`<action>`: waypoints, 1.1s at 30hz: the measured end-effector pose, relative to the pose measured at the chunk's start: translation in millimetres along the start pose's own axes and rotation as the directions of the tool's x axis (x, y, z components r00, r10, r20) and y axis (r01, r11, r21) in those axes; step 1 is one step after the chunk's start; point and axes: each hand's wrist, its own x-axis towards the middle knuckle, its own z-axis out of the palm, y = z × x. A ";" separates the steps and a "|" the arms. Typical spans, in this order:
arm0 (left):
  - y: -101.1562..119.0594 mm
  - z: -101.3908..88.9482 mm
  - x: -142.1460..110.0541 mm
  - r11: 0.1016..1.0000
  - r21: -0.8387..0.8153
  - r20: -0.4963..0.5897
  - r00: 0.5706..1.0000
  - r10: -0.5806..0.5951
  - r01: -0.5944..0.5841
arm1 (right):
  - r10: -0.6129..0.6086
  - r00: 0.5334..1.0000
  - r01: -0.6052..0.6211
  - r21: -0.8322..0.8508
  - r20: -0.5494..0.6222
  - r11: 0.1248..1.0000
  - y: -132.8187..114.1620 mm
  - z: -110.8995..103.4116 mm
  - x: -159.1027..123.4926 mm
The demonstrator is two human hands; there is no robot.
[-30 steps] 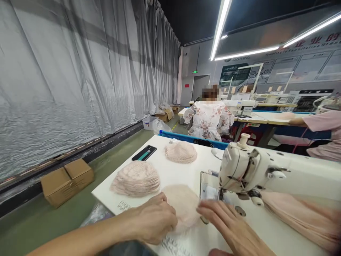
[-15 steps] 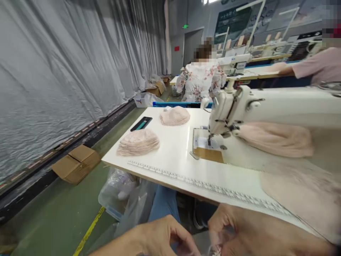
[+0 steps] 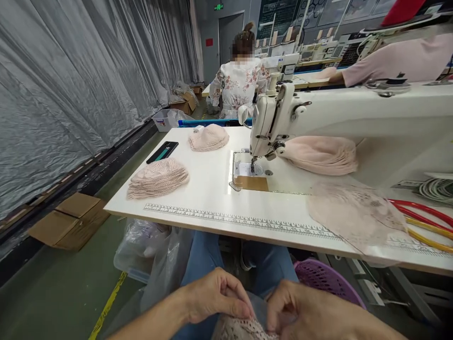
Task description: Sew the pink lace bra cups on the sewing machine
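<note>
Both my hands are low in my lap, below the white table's front edge point(image 3: 247, 233). My left hand point(image 3: 215, 295) and my right hand point(image 3: 304, 311) pinch a pale pink lace piece point(image 3: 244, 329) between fingers and thumbs. On the table stands a white sewing machine point(image 3: 276, 118), its needle over the plate point(image 3: 247, 170). Stacks of pink lace cups lie at the left point(image 3: 157, 178), at the far side point(image 3: 208, 138), under the machine arm point(image 3: 318, 153) and at the right front point(image 3: 354, 212).
A black phone point(image 3: 163, 152) lies near the table's left edge. A purple basket point(image 3: 322, 283) and plastic bags point(image 3: 148, 245) sit under the table. A cardboard box point(image 3: 67, 221) is on the floor. A person in a floral top point(image 3: 239, 85) sits ahead; another person's arm point(image 3: 389, 61) is far right.
My hands left the lace on the table by the needle and dropped to my lap, where they now hold a lace piece. The view has tilted down.
</note>
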 end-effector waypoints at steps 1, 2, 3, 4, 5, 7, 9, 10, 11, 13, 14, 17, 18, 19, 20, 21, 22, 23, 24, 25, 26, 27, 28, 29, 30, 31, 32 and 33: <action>0.5 -1.6 -1.5 1.000 -0.002 0.000 1.000 -0.004 0.004 | 0.001 1.000 -0.001 0.016 -0.001 1.000 5.7 0.7 3.8; 0.9 -3.5 -3.3 1.000 -0.003 -0.001 1.000 -0.005 0.005 | 0.013 1.000 -0.013 0.032 0.011 0.999 10.7 0.7 6.8; 1.0 -5.7 -5.1 1.000 -0.005 -0.002 1.000 -0.003 0.003 | 0.025 0.999 -0.027 0.050 0.025 0.998 14.7 0.0 9.1; 0.6 -8.1 -6.7 1.000 -0.009 -0.001 1.000 -0.003 0.003 | 0.038 0.998 -0.041 0.068 0.041 0.997 17.9 -1.4 10.7; -0.6 -10.4 -7.9 1.000 -0.015 -0.002 1.000 -0.002 0.002 | 0.047 0.997 -0.052 0.084 0.056 0.995 20.2 -3.2 11.9; -5.4 -14.2 -8.0 0.999 -0.039 -0.008 1.000 -0.011 0.011 | 0.057 0.995 -0.066 0.108 0.085 0.992 22.8 -6.5 14.2; -12.2 -16.0 -5.3 0.997 -0.068 -0.020 0.999 -0.038 0.036 | 0.056 0.993 -0.068 0.120 0.103 0.990 23.4 -7.5 17.5; -15.6 -16.0 -3.4 0.995 -0.083 -0.030 0.998 -0.053 0.051 | 0.050 0.993 -0.063 0.126 0.103 0.990 23.3 -6.8 19.7; -18.6 -15.6 -1.4 0.993 -0.102 -0.044 0.997 -0.069 0.064 | 0.041 0.994 -0.054 0.132 0.098 0.990 23.1 -5.3 22.4; -22.7 -14.4 1.3 0.986 -0.147 -0.078 0.993 -0.093 0.081 | 0.013 0.997 -0.025 0.148 0.078 0.989 23.0 -1.1 28.0; -23.8 -14.1 1.7 0.981 -0.176 -0.093 0.991 -0.097 0.080 | -0.003 0.998 -0.008 0.160 0.066 0.987 23.3 0.9 30.5; -26.1 -16.2 -1.0 0.973 -0.224 -0.106 0.991 -0.081 0.055 | -0.037 0.999 0.030 0.198 0.034 0.980 24.9 3.2 34.1; -27.1 -17.6 -2.6 0.974 -0.217 -0.105 0.991 -0.084 0.059 | -0.043 0.999 0.037 0.205 0.027 0.978 25.5 2.4 33.8; -28.4 -19.0 -4.0 0.977 -0.201 -0.105 0.990 -0.099 0.076 | -0.046 0.999 0.040 0.207 0.022 0.978 26.1 0.8 33.0; -29.9 -20.1 -5.0 0.978 -0.181 -0.110 0.986 -0.121 0.100 | -0.047 0.999 0.042 0.204 0.020 0.978 26.5 -1.1 31.7; -31.2 -20.7 -5.5 0.978 -0.168 -0.121 0.982 -0.145 0.124 | -0.045 0.999 0.039 0.199 0.025 0.979 26.8 -3.1 30.3; -32.3 -20.8 -5.4 0.977 -0.163 -0.134 0.977 -0.163 0.140 | -0.041 0.999 0.033 0.194 0.036 0.980 26.9 -4.9 29.0; -32.8 -20.3 -4.9 0.976 -0.165 -0.150 0.974 -0.170 0.145 | -0.035 0.998 0.025 0.191 0.048 0.981 26.9 -6.1 27.9; -32.7 -19.5 -4.0 0.975 -0.172 -0.161 0.972 -0.168 0.140 | -0.029 0.998 0.017 0.187 0.060 0.982 26.9 -6.7 27.4; -31.8 -18.5 -3.1 0.975 -0.180 -0.172 0.972 -0.162 0.130 | -0.026 0.997 0.013 0.184 0.069 0.983 27.0 -6.6 27.3; -30.2 -17.5 -2.4 0.975 -0.187 -0.178 0.971 -0.156 0.123 | -0.028 0.997 0.015 0.180 0.071 0.984 27.1 -5.8 27.7; -28.0 -16.6 -2.0 0.974 -0.194 -0.181 0.971 -0.155 0.119 | -0.037 0.997 0.026 0.172 0.061 0.985 27.4 -4.5 28.5; -25.4 -15.9 -2.0 0.973 -0.199 -0.185 0.971 -0.152 0.115 | -0.051 0.998 0.044 0.161 0.043 0.986 27.6 -3.0 29.6; -22.5 -15.4 -2.4 0.974 -0.198 -0.190 0.971 -0.147 0.109 | -0.064 0.998 0.060 0.147 0.026 0.987 27.8 -1.6 30.8; -19.7 -15.0 -3.2 0.976 -0.191 -0.191 0.971 -0.142 0.105 | -0.074 0.997 0.072 0.133 0.009 0.989 27.7 -0.4 31.9; -17.1 -14.6 -4.2 0.980 -0.169 -0.185 0.973 -0.136 0.105 | -0.081 0.997 0.081 0.119 -0.005 0.990 27.3 0.2 32.7; -15.1 -14.1 -5.2 0.986 -0.130 -0.178 0.976 -0.126 0.104 | -0.084 0.996 0.085 0.102 -0.017 0.991 26.4 0.4 33.0; -13.7 -13.5 -6.0 0.993 -0.072 -0.171 0.979 -0.108 0.097 | -0.085 0.996 0.087 0.084 -0.026 0.993 24.8 0.0 32.7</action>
